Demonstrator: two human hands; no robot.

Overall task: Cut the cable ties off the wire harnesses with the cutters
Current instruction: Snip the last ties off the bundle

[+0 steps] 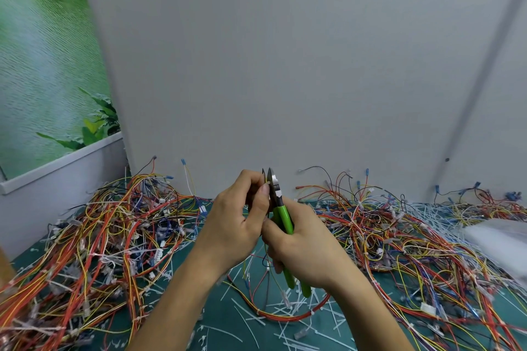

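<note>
My right hand [305, 248] grips the green-handled cutters [282, 216], whose metal jaws point up beside my left thumb. My left hand [239, 216] pinches a thin wire harness [266, 262] between thumb and fingers, right against the jaws. The harness's yellow, black and red wires hang down between my wrists to a red loop [285, 318] on the mat. Whether a cable tie sits in the jaws is hidden by my fingers.
A big tangle of harnesses [94, 239] lies left and another tangle [399, 239] right on the green mat [216, 330]. Several cut white ties [288, 305] litter the mat. A clear plastic bag [502, 239] sits at the right. A grey wall [285, 65] stands close behind.
</note>
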